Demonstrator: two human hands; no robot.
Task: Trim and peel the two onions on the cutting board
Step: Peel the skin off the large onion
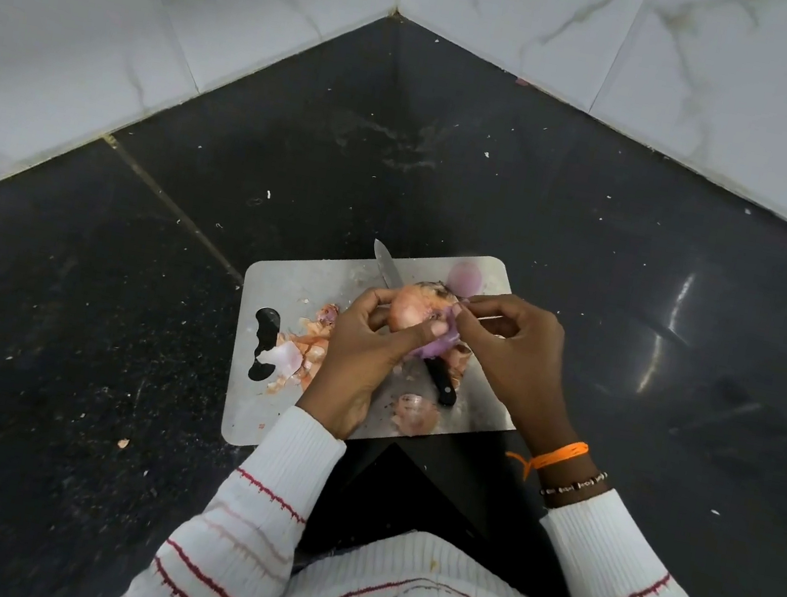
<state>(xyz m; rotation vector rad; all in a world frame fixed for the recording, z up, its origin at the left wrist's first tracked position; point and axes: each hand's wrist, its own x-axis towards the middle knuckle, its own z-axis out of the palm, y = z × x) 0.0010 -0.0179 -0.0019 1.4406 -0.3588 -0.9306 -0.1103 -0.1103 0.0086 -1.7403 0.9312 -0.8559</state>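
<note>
Where two walls of white marbled tile point(180, 2) meet in a corner, a dark speckled stone counter point(455, 163) is seen, dotted with pale crumbs and smeared near the corner. A metal cutting board point(300, 282) with a black handle hole lies on it, close to the counter's front edge.

Above the board, a partly skinned onion point(413, 309) is clamped in the left hand point(362, 350), while a flap of its skin is pinched between the thumb and fingers of the right hand point(513, 349). A second, peeled onion point(465, 276) is set at the board's far right corner. A knife point(389, 266) lies diagonally on the board, its middle hidden beneath the hands, only its tip and black handle being visible. Loose peels point(307, 351) are heaped at the board's left, and another scrap point(414, 413) rests near the front edge.

The board's near edge is covered by the left sleeve point(278, 477).
</note>
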